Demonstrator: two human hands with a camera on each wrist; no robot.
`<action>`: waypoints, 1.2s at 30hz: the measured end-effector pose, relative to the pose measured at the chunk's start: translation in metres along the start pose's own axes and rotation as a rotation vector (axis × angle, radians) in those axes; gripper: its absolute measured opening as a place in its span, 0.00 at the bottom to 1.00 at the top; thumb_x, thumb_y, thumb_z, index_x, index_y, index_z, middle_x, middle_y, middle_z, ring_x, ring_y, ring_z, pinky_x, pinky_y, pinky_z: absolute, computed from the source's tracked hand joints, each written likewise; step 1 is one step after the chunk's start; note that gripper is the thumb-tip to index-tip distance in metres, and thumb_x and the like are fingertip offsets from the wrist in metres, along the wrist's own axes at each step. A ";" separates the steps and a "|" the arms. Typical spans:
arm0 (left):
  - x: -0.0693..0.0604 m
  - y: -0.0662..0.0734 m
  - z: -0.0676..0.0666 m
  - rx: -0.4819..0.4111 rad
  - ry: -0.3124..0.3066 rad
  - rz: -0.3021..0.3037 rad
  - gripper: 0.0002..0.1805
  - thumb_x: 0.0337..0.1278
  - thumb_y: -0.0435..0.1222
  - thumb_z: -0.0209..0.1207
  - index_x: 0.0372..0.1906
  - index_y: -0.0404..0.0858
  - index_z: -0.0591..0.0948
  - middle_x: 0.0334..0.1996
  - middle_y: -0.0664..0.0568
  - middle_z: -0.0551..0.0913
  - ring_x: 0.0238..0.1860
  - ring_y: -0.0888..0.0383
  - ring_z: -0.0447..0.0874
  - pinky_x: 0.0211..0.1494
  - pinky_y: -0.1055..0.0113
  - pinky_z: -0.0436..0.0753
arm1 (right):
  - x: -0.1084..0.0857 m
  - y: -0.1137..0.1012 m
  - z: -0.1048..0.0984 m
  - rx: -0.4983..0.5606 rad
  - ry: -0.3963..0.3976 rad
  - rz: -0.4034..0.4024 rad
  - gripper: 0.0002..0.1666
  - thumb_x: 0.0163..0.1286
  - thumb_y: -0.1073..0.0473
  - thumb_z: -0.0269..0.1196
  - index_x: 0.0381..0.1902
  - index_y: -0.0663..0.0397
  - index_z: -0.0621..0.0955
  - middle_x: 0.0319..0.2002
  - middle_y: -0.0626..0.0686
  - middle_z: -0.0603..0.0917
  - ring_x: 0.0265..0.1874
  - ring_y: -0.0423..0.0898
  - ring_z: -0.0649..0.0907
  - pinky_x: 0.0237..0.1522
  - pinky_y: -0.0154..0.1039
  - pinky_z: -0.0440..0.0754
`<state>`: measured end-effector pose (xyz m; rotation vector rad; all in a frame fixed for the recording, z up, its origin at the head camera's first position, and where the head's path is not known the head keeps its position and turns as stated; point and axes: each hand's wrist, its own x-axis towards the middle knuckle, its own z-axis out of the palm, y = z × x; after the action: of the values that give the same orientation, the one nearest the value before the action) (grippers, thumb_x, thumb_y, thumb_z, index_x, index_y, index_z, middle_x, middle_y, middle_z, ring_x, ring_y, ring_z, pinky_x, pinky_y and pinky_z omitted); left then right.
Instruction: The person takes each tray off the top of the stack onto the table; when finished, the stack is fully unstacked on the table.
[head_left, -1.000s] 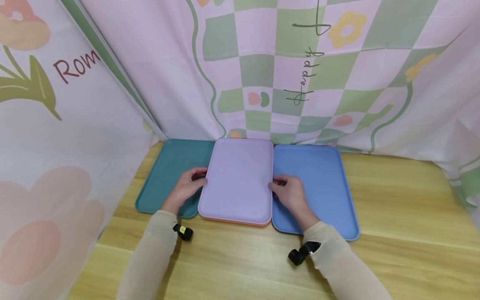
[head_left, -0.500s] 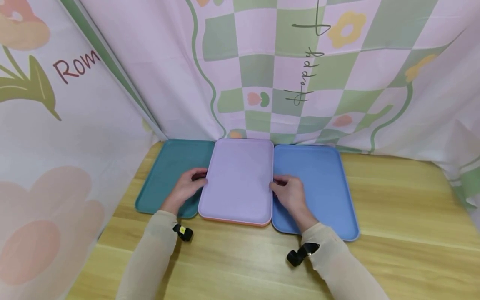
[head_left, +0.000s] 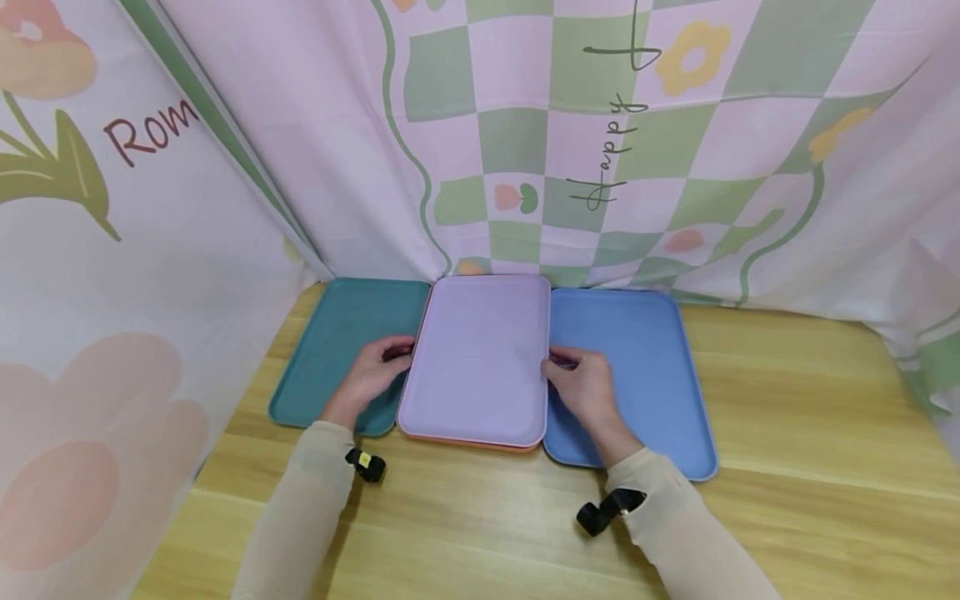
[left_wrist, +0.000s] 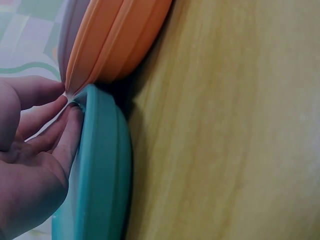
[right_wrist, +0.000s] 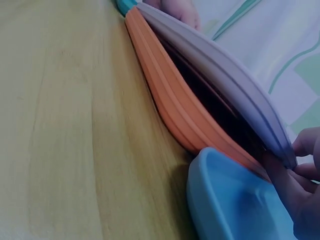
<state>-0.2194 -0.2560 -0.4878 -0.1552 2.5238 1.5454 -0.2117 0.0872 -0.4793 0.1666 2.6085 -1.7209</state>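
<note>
Lilac tray has lifted at right; orange tray mostly hidden.

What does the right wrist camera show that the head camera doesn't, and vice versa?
Only the right wrist view: a dark gap between the lilac tray and the orange tray.

Only the head view: the printed word "Rom" and the beige sleeves.

Both: those two trays, the blue tray, the teal tray and the wooden table.
</note>
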 end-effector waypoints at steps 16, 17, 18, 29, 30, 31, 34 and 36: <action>-0.001 0.000 -0.002 0.023 -0.032 -0.010 0.27 0.77 0.34 0.60 0.76 0.36 0.76 0.73 0.38 0.78 0.74 0.41 0.75 0.75 0.45 0.79 | -0.004 -0.001 -0.004 0.366 -0.037 0.174 0.24 0.75 0.67 0.66 0.66 0.70 0.83 0.61 0.72 0.85 0.34 0.29 0.88 0.35 0.27 0.89; -0.001 0.000 -0.002 0.021 -0.033 -0.011 0.27 0.77 0.34 0.60 0.76 0.36 0.76 0.73 0.38 0.78 0.74 0.41 0.75 0.75 0.45 0.79 | -0.004 -0.001 -0.005 0.362 -0.032 0.176 0.24 0.75 0.66 0.66 0.67 0.69 0.83 0.61 0.72 0.85 0.34 0.28 0.87 0.35 0.27 0.88; 0.000 0.001 -0.002 0.018 -0.033 -0.011 0.27 0.77 0.34 0.60 0.76 0.36 0.76 0.73 0.39 0.78 0.74 0.41 0.76 0.75 0.45 0.79 | -0.004 0.000 -0.006 0.360 -0.028 0.178 0.25 0.75 0.65 0.65 0.67 0.69 0.83 0.61 0.71 0.85 0.34 0.28 0.87 0.35 0.27 0.88; 0.004 0.000 0.002 0.028 -0.011 -0.017 0.28 0.74 0.32 0.63 0.75 0.35 0.77 0.72 0.38 0.80 0.72 0.41 0.79 0.73 0.47 0.82 | -0.008 0.003 -0.018 0.393 0.037 0.188 0.25 0.75 0.65 0.65 0.67 0.69 0.82 0.55 0.65 0.90 0.33 0.28 0.87 0.38 0.25 0.87; 0.004 0.000 0.001 0.025 -0.011 -0.016 0.28 0.74 0.32 0.63 0.75 0.35 0.77 0.72 0.38 0.80 0.73 0.41 0.79 0.73 0.47 0.82 | -0.008 0.003 -0.019 0.393 0.040 0.189 0.25 0.75 0.65 0.65 0.67 0.69 0.83 0.53 0.63 0.92 0.33 0.27 0.87 0.39 0.25 0.87; 0.003 0.000 0.001 0.023 -0.011 -0.018 0.28 0.74 0.32 0.63 0.75 0.35 0.77 0.72 0.38 0.79 0.73 0.41 0.79 0.73 0.47 0.82 | -0.009 0.003 -0.020 0.391 0.039 0.190 0.25 0.75 0.65 0.65 0.67 0.69 0.83 0.51 0.60 0.93 0.34 0.27 0.87 0.40 0.25 0.87; 0.002 0.001 0.001 0.025 -0.013 -0.019 0.28 0.74 0.32 0.63 0.75 0.34 0.77 0.72 0.37 0.79 0.73 0.40 0.78 0.74 0.47 0.82 | -0.011 0.002 -0.024 0.396 0.028 0.201 0.25 0.76 0.64 0.65 0.68 0.68 0.82 0.44 0.51 0.94 0.34 0.28 0.87 0.40 0.26 0.87; 0.002 0.001 0.000 0.032 -0.011 -0.016 0.28 0.73 0.32 0.63 0.75 0.34 0.77 0.72 0.37 0.80 0.73 0.40 0.78 0.74 0.47 0.82 | -0.012 0.002 -0.027 0.413 0.018 0.207 0.26 0.77 0.64 0.65 0.70 0.68 0.81 0.40 0.46 0.93 0.34 0.29 0.88 0.39 0.27 0.88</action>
<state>-0.2210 -0.2552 -0.4876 -0.1620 2.5315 1.4951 -0.1982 0.1119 -0.4698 0.4385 2.1199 -2.1539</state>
